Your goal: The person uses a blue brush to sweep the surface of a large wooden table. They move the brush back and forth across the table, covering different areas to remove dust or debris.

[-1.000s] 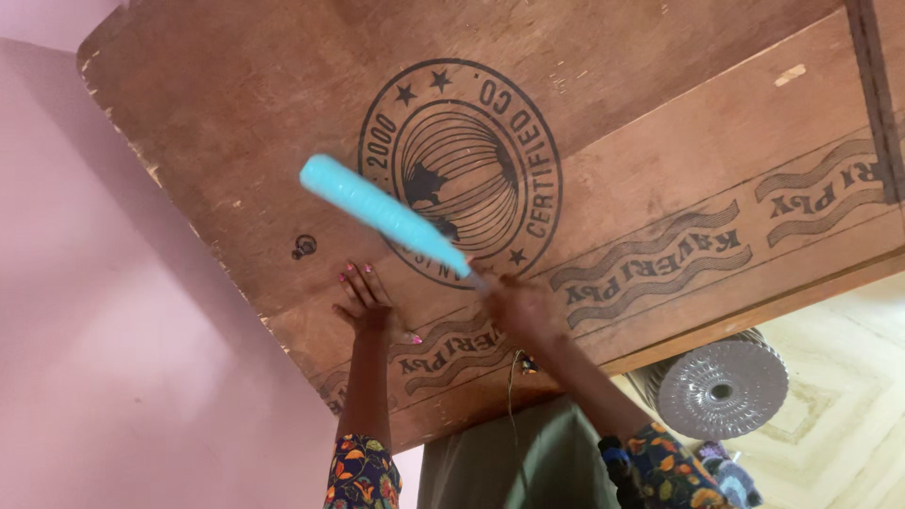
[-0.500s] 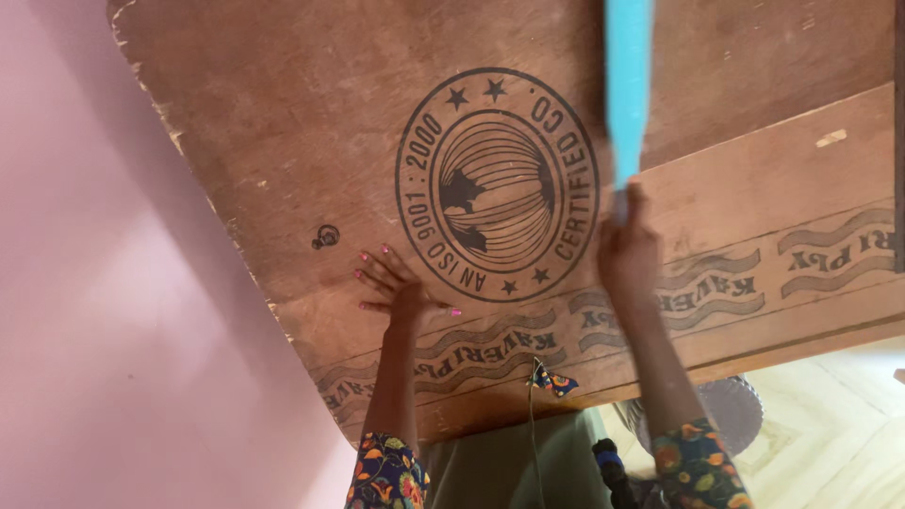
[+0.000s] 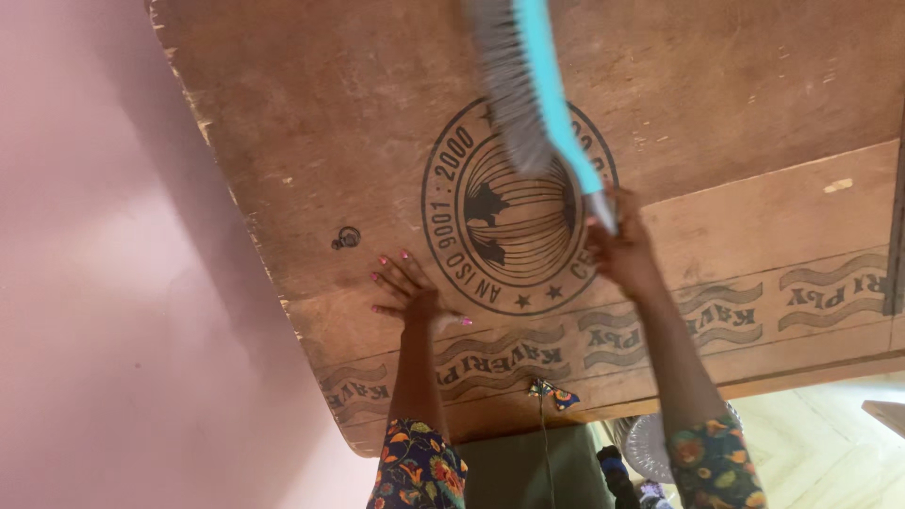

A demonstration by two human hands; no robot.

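Observation:
A large brown plywood board (image 3: pixel 311 123) fills the upper view overhead, with a round black stamp and wavy printed bands on it. My left hand (image 3: pixel 410 292) is pressed flat against the board, fingers spread, just left of the stamp. My right hand (image 3: pixel 624 250) grips the handle of a turquoise brush (image 3: pixel 537 90) with grey bristles. The brush head lies against the board across the top of the stamp. Both sleeves are dark with a bright floral print.
A pink wall (image 3: pixel 113 311) runs along the left. A small screw or ring (image 3: pixel 346 238) sits in the board near its left edge. A silvery round fan (image 3: pixel 646 448) and pale patterned ceiling (image 3: pixel 830 434) show at the lower right. Olive cloth (image 3: pixel 528 467) hangs below.
My right hand has swung the brush from pointing left, to upright, to tilted up-left, with the bristles now showing. The left hand stays flat on the board. The view has shifted.

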